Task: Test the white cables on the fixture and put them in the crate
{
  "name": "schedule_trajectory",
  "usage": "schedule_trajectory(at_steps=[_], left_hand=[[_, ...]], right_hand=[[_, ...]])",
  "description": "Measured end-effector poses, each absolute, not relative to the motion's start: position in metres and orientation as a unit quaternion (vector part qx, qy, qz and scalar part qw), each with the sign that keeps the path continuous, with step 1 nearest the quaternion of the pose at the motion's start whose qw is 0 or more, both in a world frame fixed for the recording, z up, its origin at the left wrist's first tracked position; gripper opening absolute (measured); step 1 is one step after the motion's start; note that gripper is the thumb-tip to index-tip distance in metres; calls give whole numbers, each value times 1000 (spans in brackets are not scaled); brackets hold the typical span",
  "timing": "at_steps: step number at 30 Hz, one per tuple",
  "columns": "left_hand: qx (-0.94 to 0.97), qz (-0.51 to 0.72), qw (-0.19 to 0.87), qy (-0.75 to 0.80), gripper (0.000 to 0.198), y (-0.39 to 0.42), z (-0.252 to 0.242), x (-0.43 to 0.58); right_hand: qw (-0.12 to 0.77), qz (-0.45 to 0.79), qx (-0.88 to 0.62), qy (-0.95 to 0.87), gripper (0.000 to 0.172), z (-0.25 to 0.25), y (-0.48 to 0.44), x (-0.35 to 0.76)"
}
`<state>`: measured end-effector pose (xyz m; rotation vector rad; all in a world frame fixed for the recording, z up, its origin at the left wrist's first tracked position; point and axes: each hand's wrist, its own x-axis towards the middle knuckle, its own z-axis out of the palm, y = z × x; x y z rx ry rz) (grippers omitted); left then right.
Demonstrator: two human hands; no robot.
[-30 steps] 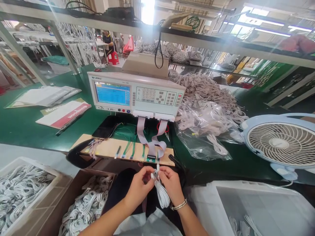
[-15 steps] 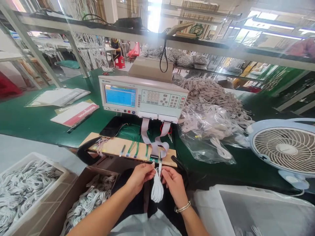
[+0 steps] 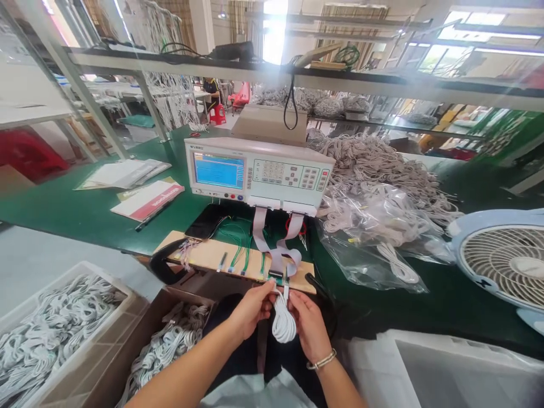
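My left hand (image 3: 251,310) and my right hand (image 3: 309,324) both pinch the ends of a coiled white cable (image 3: 283,322) that hangs between them. The cable's ends are held up at the near edge of a wooden test board (image 3: 212,254) with green wires and grey ribbon cables. The ribbons run up to a white tester (image 3: 259,171) with a blue screen, standing on the green table (image 3: 76,212). A bracelet is on my right wrist.
A white bin (image 3: 55,328) and a cardboard box (image 3: 170,345) of coiled white cables sit at lower left. A white tub (image 3: 446,368) is at lower right. Bagged cable piles (image 3: 374,187) and a blue fan (image 3: 504,263) lie right; papers (image 3: 147,199) and a pen left.
My hands have lifted the cable forward from my lap to the board's edge. My head has turned, so the whole scene has shifted right and down in view.
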<state>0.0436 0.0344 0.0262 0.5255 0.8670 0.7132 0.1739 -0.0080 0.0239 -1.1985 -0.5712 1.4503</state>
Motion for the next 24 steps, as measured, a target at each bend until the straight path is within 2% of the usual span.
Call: schedule_trajectory(at_steps=[6, 11, 16, 19, 22, 24], left_hand=[[270, 348, 801, 405, 48, 41, 29, 50], [278, 358, 793, 407, 46, 44, 28, 52], [261, 370, 788, 417, 40, 43, 31, 51], [247, 369, 776, 448, 35, 25, 32, 47], [203, 306, 789, 492, 33, -1, 26, 37], [211, 221, 805, 508, 35, -8, 19, 28]], right_hand=[[506, 593, -553, -295, 25, 23, 5, 173], [509, 561, -573, -313, 35, 22, 8, 167], [514, 530, -579, -347, 35, 26, 12, 163], [506, 470, -613, -385, 34, 29, 4, 158], [486, 435, -646, -396, 35, 25, -17, 149], [494, 401, -675, -373, 25, 16, -32, 139]])
